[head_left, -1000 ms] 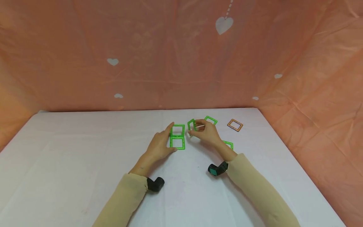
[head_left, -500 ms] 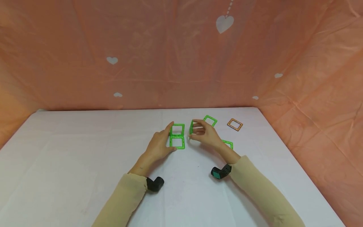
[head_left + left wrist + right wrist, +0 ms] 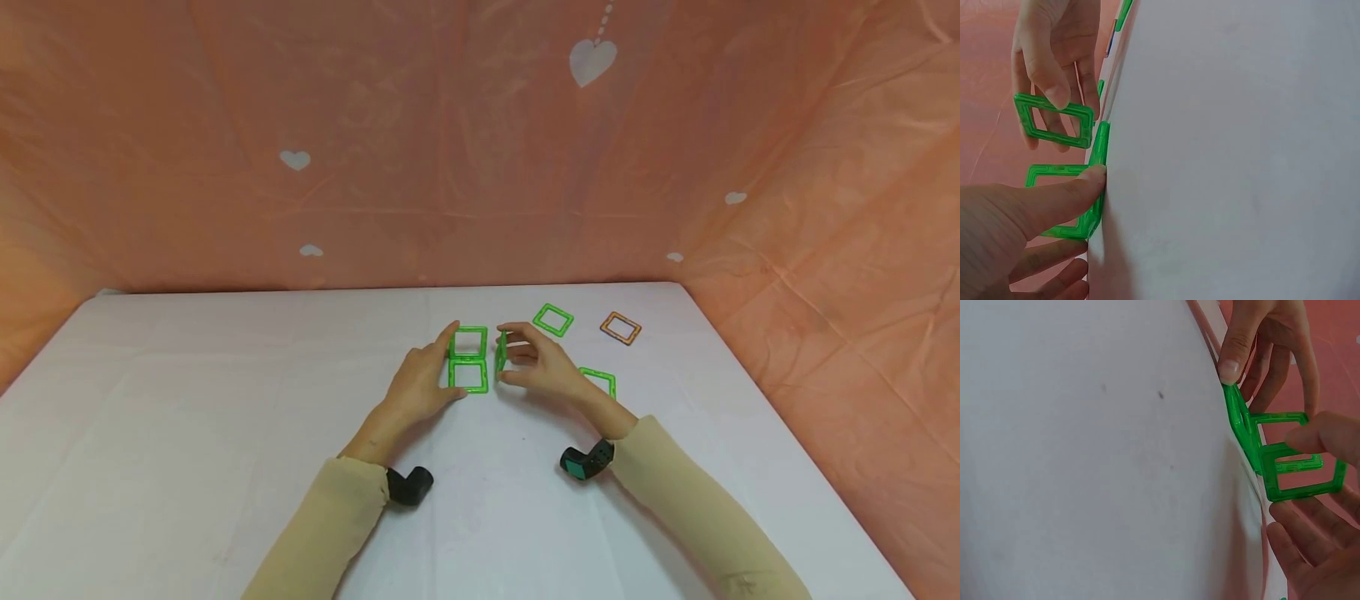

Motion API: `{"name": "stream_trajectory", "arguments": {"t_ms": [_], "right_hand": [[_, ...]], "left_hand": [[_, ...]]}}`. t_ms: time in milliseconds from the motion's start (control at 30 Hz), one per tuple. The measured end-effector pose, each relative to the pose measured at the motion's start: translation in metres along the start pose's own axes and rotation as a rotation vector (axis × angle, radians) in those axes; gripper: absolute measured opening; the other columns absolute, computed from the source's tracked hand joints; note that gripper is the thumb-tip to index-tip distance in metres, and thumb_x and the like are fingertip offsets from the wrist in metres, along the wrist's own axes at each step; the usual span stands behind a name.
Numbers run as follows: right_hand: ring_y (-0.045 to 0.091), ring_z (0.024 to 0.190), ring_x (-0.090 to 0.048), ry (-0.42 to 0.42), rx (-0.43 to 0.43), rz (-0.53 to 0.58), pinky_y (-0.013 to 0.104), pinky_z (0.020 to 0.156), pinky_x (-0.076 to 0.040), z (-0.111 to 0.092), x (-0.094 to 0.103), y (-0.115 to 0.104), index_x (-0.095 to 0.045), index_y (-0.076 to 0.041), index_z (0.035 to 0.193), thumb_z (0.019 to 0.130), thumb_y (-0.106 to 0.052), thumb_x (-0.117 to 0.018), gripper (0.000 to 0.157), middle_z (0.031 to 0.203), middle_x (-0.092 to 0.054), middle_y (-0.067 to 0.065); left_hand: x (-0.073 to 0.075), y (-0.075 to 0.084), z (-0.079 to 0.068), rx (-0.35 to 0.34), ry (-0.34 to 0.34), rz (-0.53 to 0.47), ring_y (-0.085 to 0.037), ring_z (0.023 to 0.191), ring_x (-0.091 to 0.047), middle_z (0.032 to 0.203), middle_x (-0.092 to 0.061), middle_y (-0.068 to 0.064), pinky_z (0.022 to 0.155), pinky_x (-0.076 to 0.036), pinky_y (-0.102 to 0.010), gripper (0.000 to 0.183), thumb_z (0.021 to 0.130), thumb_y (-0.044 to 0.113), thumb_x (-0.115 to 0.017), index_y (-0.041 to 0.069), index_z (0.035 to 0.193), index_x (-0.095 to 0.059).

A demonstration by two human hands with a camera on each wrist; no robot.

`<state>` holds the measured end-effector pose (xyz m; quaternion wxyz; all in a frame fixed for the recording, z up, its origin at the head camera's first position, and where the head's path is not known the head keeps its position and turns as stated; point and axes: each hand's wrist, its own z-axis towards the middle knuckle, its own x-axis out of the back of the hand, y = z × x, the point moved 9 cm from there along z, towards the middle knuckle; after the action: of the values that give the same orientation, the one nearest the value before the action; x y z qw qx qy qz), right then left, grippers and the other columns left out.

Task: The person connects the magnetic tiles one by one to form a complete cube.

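Two green square magnetic tiles [image 3: 468,359] are joined edge to edge, one upright and one flat on the white table. My left hand [image 3: 416,383] grips them from the left, its thumb at the near edge and its fingers at the far side. Just to their right, my right hand [image 3: 551,367] pinches another green square tile [image 3: 501,354] between thumb and fingers. This tile is seen nearly edge-on from above and stands a small gap apart from the pair. In the left wrist view the pinched tile [image 3: 1087,129] hangs raised, with the right thumb on its upper edge.
Behind the right hand lies a loose green square tile [image 3: 562,311], with an orange square tile [image 3: 615,337] farther right. Another green tile [image 3: 612,387] is partly hidden by the right forearm. An orange curtain [image 3: 450,167] rises along the table's back edge.
My right hand has come a little nearer and left, toward the joined tiles. Its tile has turned from slanted to almost edge-on. The left hand has stayed in place.
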<state>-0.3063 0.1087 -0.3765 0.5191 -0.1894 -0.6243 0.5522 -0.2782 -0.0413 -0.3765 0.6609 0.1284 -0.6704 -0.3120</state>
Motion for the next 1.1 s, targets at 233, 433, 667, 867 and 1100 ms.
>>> {"name": "stream_trajectory", "arguments": {"t_ms": [233, 433, 667, 867, 1100], "right_hand": [[0.042, 0.113, -0.058, -0.009, 0.019, -0.004, 0.048, 0.1, -0.046, -0.001, -0.002, -0.003, -0.042, 0.007, 0.134, 0.076, 0.009, -0.072, 0.065, 0.125, -0.053, 0.029], [0.041, 0.113, -0.059, -0.032, 0.025, -0.022, 0.048, 0.099, -0.047, -0.004, -0.006, -0.005, -0.042, 0.007, 0.134, 0.077, 0.008, -0.071, 0.064, 0.125, -0.053, 0.028], [0.04, 0.114, -0.058, -0.053, 0.019, -0.033, 0.046, 0.1, -0.046, -0.006, -0.011, -0.005, -0.042, 0.005, 0.134, 0.077, 0.007, -0.071, 0.063, 0.127, -0.053, 0.027], [0.04, 0.114, -0.059, -0.059, 0.019, -0.031, 0.043, 0.099, -0.048, -0.005, -0.013, -0.004, -0.042, 0.003, 0.135, 0.078, 0.006, -0.071, 0.064, 0.127, -0.053, 0.027], [0.042, 0.116, -0.057, -0.07, 0.036, -0.003, 0.043, 0.098, -0.048, -0.005, -0.014, -0.006, -0.039, 0.005, 0.137, 0.078, 0.008, -0.07, 0.066, 0.125, -0.053, 0.03]], "left_hand": [[0.002, 0.0, 0.0, -0.009, 0.002, 0.001, -0.039, 0.111, -0.054, 0.128, -0.06, -0.019, 0.09, -0.047, -0.048, 0.096, 0.076, 0.017, -0.082, 0.011, 0.152, -0.024], [0.002, 0.001, 0.0, -0.017, 0.001, 0.002, -0.04, 0.114, -0.053, 0.13, -0.058, -0.019, 0.093, -0.046, -0.049, 0.096, 0.076, 0.017, -0.082, 0.011, 0.152, -0.023], [0.001, 0.002, 0.0, -0.008, -0.003, 0.009, -0.039, 0.114, -0.053, 0.133, -0.055, -0.021, 0.092, -0.047, -0.049, 0.095, 0.078, 0.018, -0.081, 0.011, 0.153, -0.023], [-0.001, 0.003, 0.0, 0.004, -0.001, 0.009, -0.039, 0.114, -0.053, 0.129, -0.057, -0.022, 0.092, -0.047, -0.05, 0.093, 0.079, 0.017, -0.08, 0.01, 0.152, -0.023], [-0.003, 0.002, -0.002, 0.009, 0.001, 0.006, -0.038, 0.114, -0.053, 0.129, -0.057, -0.021, 0.091, -0.047, -0.049, 0.09, 0.08, 0.017, -0.078, 0.01, 0.151, -0.023]]}}
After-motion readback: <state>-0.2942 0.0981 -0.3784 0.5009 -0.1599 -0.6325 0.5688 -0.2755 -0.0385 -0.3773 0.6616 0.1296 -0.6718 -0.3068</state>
